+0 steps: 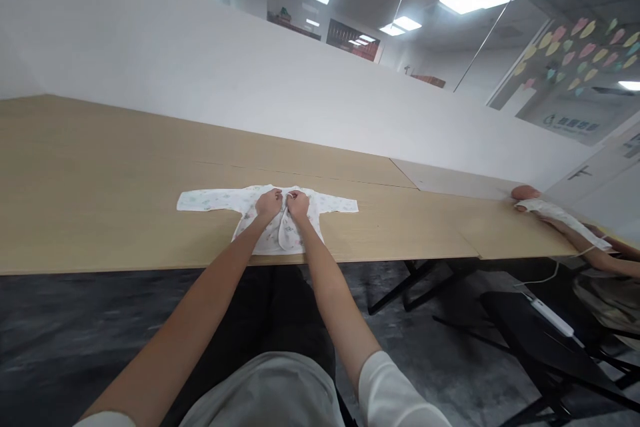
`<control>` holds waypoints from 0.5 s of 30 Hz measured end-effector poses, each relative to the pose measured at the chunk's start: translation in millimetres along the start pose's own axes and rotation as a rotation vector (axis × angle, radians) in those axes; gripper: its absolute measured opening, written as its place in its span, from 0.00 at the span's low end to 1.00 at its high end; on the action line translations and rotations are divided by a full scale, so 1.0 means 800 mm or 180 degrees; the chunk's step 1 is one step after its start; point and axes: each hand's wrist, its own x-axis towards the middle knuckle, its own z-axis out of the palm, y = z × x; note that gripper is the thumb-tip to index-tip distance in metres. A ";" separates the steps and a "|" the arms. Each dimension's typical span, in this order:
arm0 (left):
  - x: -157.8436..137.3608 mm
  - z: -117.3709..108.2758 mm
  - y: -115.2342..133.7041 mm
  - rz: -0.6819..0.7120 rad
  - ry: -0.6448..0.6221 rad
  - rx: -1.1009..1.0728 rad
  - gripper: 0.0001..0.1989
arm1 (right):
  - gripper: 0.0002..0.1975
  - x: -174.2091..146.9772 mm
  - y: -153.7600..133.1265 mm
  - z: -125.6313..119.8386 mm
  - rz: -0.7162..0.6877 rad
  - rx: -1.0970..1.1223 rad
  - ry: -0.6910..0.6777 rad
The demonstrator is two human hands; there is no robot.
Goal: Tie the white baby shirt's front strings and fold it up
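A small white baby shirt [245, 199] with a faint coloured print lies spread on the wooden table, both sleeves stretched out sideways. Its front opening runs down the middle, and one front edge is slightly lifted and folded. My left hand [270, 203] is closed on the cloth at the upper front, left of the opening. Just across the opening, my right hand [298, 204] pinches the other front edge near the neckline. The fingertips of both hands are partly hidden by the knuckles.
The pale wooden table [110, 173] runs along a white wall [225, 73]. Far right, another person's arms [575, 233] rest by a doll [526, 193] and white cloth. A black folding chair [530, 333] holding a white power strip [553, 317] stands below right.
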 end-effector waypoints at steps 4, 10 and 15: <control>0.010 0.004 0.005 -0.0193 0.0004 -0.0022 0.16 | 0.13 -0.003 0.001 0.000 -0.0027 0.0183 0.0128; 0.004 0.007 -0.001 -0.0016 0.0084 -0.0071 0.14 | 0.14 -0.001 0.002 0.004 0.0026 0.0370 0.0182; -0.002 0.004 -0.003 0.0064 0.0032 -0.0232 0.15 | 0.15 0.000 0.005 0.007 0.0002 0.0341 0.0105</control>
